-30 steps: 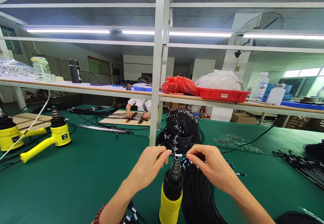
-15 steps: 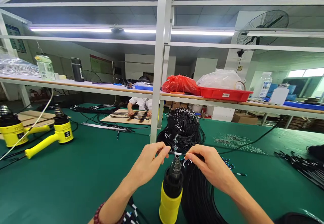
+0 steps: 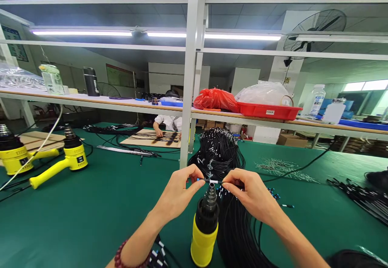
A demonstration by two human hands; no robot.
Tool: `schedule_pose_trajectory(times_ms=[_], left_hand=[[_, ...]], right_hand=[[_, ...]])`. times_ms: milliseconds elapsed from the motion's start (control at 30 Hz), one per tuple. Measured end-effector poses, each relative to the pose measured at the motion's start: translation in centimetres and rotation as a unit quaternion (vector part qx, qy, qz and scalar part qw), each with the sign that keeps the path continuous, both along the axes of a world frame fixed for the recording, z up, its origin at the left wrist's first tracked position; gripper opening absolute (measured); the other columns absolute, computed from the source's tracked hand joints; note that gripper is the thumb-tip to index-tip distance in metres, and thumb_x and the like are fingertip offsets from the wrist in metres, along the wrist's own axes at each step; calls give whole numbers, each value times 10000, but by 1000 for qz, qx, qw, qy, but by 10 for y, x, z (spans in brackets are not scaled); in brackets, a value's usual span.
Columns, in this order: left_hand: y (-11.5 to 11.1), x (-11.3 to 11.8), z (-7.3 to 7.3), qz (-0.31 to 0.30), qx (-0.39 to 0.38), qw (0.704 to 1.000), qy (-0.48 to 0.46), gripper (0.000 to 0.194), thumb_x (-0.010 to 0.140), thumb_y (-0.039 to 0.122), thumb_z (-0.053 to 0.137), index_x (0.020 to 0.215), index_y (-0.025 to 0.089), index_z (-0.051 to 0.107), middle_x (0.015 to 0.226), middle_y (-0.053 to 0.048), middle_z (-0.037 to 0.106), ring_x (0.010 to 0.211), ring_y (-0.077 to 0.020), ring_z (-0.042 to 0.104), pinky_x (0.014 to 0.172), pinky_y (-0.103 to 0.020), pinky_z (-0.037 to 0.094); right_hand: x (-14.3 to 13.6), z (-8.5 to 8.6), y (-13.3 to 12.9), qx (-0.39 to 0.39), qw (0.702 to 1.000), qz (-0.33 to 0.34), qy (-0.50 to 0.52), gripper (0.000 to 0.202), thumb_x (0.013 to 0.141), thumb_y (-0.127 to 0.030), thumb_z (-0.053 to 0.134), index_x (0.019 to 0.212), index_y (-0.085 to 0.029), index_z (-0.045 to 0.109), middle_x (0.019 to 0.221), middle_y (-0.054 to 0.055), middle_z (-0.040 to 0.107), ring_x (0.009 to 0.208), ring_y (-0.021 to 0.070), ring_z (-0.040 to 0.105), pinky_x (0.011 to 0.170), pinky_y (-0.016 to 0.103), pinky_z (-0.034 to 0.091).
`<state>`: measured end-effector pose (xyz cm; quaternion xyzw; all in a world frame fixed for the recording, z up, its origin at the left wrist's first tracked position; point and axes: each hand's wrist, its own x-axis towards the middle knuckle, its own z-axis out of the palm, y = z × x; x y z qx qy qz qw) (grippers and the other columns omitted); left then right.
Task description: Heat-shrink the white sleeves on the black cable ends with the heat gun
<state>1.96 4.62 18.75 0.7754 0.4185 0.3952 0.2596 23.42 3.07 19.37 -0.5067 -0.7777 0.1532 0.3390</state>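
- Just above the nozzle of an upright yellow heat gun (image 3: 204, 237), a black cable (image 3: 207, 180) is held level, its white sleeve (image 3: 214, 181) between the hands; whether sleeve and nozzle touch, I cannot tell.
- At 9 o'clock from the nozzle, the left hand (image 3: 178, 191) pinches the blue-tipped end, thumb and forefinger nearly together; at 3 o'clock, the right hand (image 3: 253, 191) pinches the other side closely.
- The sleeve is on the cable; how snugly it fits is too small to judge.
- At 12 o'clock lies a cable bundle (image 3: 220, 150) with many white marks; loose cables (image 3: 235, 235) run toward 5 o'clock. Which are finished does not show.
- At 10 o'clock rest two more heat guns (image 3: 75, 157); at 2 o'clock, thin wires (image 3: 281, 169).
- The shelf post (image 3: 191, 74) rises at 11 o'clock, and the gun's body stands between the forearms.
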Motion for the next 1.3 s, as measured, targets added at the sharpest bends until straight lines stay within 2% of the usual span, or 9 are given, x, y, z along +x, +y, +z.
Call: schedule_pose_trajectory(times_ms=[267,500,600,700,767,900,1000,1167,1300], left_hand=[[1,-2,0,11,17,1000,12,67,852,244,543,823,189,569,808,29,581,780,-132,489,703,-249,342],[1,-3,-4,50,36,989,131,494,981,428,281,633,170,518,659,0,549,695,-159,458,701,-292,292],[2,-4,-5,49,33,992,111,436,968,427,334,669,169,520,693,4,565,705,-154,463,702,-285,301],[2,-6,-3,18,11,999,39,290,929,417,444,807,181,560,785,11,584,752,-146,488,687,-256,336],[3,-7,-1,-2,-14,1000,13,292,925,442,448,861,186,571,786,15,578,739,-137,492,641,-239,344],[4,-8,-1,-16,-37,998,38,469,954,511,332,741,168,570,644,23,533,621,-115,466,585,-233,330],[5,-6,-4,-4,-23,999,42,507,963,502,308,670,159,540,596,28,496,588,-105,447,577,-232,321],[3,-5,-3,-3,-26,999,35,420,949,468,379,705,166,539,639,34,504,611,-107,430,575,-234,312],[2,-4,-2,-3,-19,1000,22,254,918,384,478,781,184,553,738,40,551,703,-114,469,626,-235,334]], right_hand=[[-2,-2,0,7,1000,0,-3,149,861,-232,548,739,-164,599,694,-15,568,648,118,471,597,237,319],[-4,-1,0,-19,999,5,-44,372,958,-323,417,691,-170,625,656,-19,589,619,111,470,609,249,298],[-6,-1,-1,-13,1000,4,-24,339,950,-321,433,701,-160,598,643,-22,558,604,107,437,587,243,292],[-7,0,-1,-14,1000,25,13,255,921,-293,484,732,-154,583,674,-23,544,629,104,435,586,228,307],[-7,2,-1,-21,999,41,29,217,903,-274,507,738,-152,578,686,-24,536,641,102,434,590,222,317],[-6,4,-2,-21,998,52,27,214,895,-268,514,723,-151,562,667,-26,511,626,101,411,582,223,310],[-5,3,-3,-18,999,46,18,243,914,-302,490,742,-156,581,674,-22,528,625,105,418,572,228,304],[-4,1,-4,-11,999,36,-14,305,945,-320,445,769,-168,642,720,-10,588,663,114,468,611,243,319],[-4,-1,0,3,1000,22,1,210,904,-271,515,759,-167,626,716,-18,578,663,110,473,619,236,332]])
